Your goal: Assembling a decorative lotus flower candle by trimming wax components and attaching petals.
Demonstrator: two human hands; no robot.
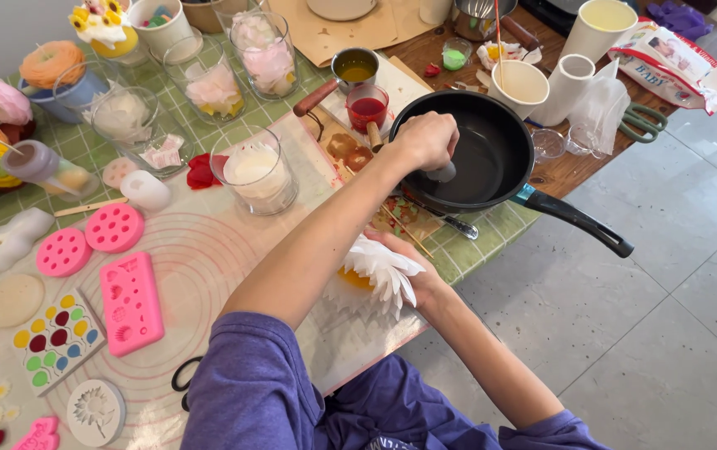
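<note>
While the left hand (427, 137) reaches across to the upper middle of the frame, its fingers are curled shut around a small pale tool (443, 172) pressed into the black pan (492, 158); what the tool is cannot be told. The pan sits at the table's edge, its handle (575, 218) jutting toward the right over the floor. That arm stretches long and nearly straight from the purple sleeve (250, 383), wrist bent down over the pan's rim.

Lower, at the centre, the right hand (413, 279) cups a white petalled flower (379, 267) from beneath, fingers closed lightly about its base. The flower looks thin, stiff and brittle, so it probably wants support from below, not a pinch on the petals. A glass candle jar (256, 171) stands just left of the forearm, pink moulds (131, 300) further left.
</note>
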